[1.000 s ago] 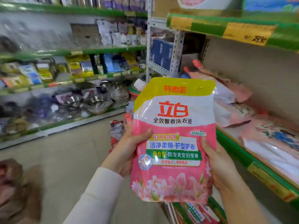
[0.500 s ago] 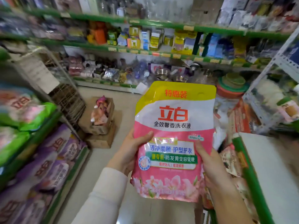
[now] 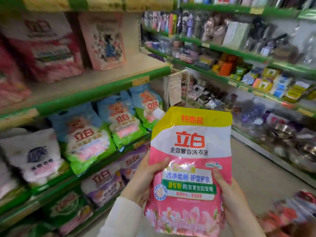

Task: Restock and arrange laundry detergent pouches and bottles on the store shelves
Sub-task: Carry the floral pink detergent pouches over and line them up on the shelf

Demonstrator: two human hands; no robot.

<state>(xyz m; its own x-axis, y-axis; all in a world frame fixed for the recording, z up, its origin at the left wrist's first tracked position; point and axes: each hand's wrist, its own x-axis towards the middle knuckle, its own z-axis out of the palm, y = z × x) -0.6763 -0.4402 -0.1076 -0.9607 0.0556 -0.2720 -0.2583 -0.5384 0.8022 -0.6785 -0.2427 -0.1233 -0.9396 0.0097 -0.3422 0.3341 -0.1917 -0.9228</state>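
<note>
Both hands hold a pink detergent pouch upright in the near centre: the left hand grips its left edge, the right hand its right edge. On the left, green-edged shelves carry blue-and-green bags, purple bags and a white bag. Far right, blurred shelves of small goods line the aisle.

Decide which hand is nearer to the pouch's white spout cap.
Left. The left hand grips the pouch by its left edge, below the white spout cap at the top left corner; the right hand grips the right edge, farther away.
</note>
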